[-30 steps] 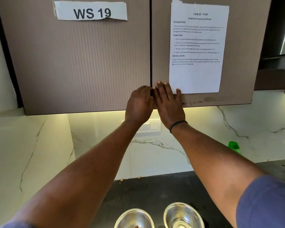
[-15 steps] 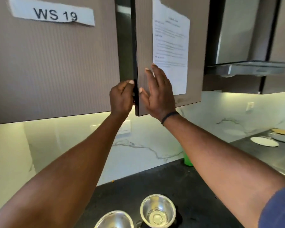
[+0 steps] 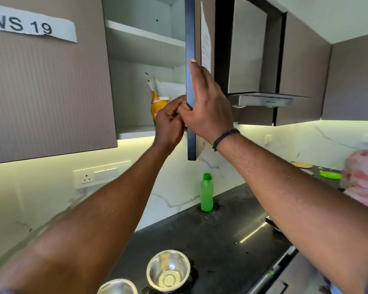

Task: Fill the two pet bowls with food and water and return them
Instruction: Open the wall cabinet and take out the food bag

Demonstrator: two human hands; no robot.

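Note:
Two steel bowls stand on the dark counter near me: one [image 3: 168,270] holds nothing, the other [image 3: 117,287] is cut off by the bottom edge. The right cupboard door [image 3: 190,71] stands swung out, edge toward me. My right hand [image 3: 206,102] grips that door's edge, fingers flat on its front. My left hand [image 3: 170,122] is curled at the same edge, touching the right thumb. A yellow food packet [image 3: 157,105] stands on the lower shelf inside, partly hidden by my left hand. A green water bottle [image 3: 207,193] stands upright by the backsplash.
The left cupboard door [image 3: 47,85] stays closed, labelled WS 19. A chimney hood [image 3: 263,99] hangs to the right. Another person's pink patterned sleeve [image 3: 363,179] shows at the far right, near a green lid [image 3: 330,175] and a plate [image 3: 301,165].
The right cupboard door has gone from closed to swung wide, pulled by both hands. The shelves and yellow packet have come into view, and my view has turned right.

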